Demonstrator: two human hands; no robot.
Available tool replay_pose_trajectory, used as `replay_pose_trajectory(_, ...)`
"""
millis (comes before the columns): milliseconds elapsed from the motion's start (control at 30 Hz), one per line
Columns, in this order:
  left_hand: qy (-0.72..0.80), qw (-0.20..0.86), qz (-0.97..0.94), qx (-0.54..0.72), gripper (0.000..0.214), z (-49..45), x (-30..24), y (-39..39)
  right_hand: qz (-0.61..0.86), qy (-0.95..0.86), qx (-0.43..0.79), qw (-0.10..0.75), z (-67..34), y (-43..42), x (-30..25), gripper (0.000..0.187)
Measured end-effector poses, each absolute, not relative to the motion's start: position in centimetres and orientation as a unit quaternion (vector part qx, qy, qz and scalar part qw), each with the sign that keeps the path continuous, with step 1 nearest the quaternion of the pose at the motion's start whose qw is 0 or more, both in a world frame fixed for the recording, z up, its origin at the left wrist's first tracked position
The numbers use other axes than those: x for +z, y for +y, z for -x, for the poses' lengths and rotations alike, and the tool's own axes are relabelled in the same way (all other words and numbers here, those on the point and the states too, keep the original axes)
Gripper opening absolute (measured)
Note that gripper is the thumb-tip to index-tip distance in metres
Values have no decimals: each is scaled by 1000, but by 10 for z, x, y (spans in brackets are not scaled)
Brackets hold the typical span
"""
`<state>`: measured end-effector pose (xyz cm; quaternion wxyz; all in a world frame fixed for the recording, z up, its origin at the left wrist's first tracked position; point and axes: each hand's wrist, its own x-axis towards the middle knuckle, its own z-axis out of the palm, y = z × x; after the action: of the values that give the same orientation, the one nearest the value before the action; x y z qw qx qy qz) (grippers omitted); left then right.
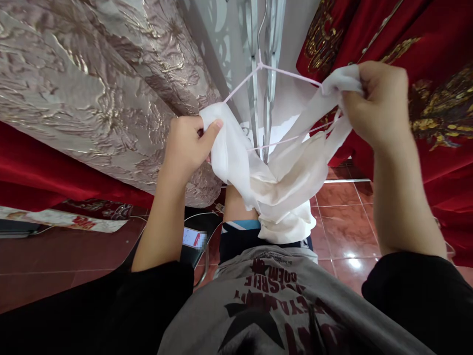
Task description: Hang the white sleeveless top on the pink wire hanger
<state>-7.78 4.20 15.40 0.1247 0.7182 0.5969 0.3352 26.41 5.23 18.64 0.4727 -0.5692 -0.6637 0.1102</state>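
Observation:
A white, thin garment (236,153) hangs in soft folds on a pale pink hanger (288,74), whose metal hook points up toward the rails. My left hand (190,143) pinches the garment at its left shoulder, thumb on top of the cloth. On the other side my right hand (379,101) is closed around the garment's bunched right shoulder, by the hanger's right arm. The hanger's thin lower bar shows between the two sides. Lower down, the cloth gathers in a heap in front of my shorts. I cannot tell what kind of garment it is.
Silvery-pink embossed fabric (111,88) hangs at the left, and red fabric with gold embroidery (439,98) at the right. Metal rails (271,64) stand against the wall ahead. A phone (194,238) lies on a black seat beside a white cable. Red tiles (343,217) cover the floor.

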Motion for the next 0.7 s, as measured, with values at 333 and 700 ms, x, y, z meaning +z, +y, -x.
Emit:
replay_pose_trajectory(333, 600, 123, -713, 341, 48, 75, 149, 48, 447, -641, 182, 597, -259, 76, 155, 23)
replay_pose_trajectory(700, 605, 141, -704, 346, 49, 74, 143, 49, 490, -565, 163, 644, -292, 92, 163, 43)
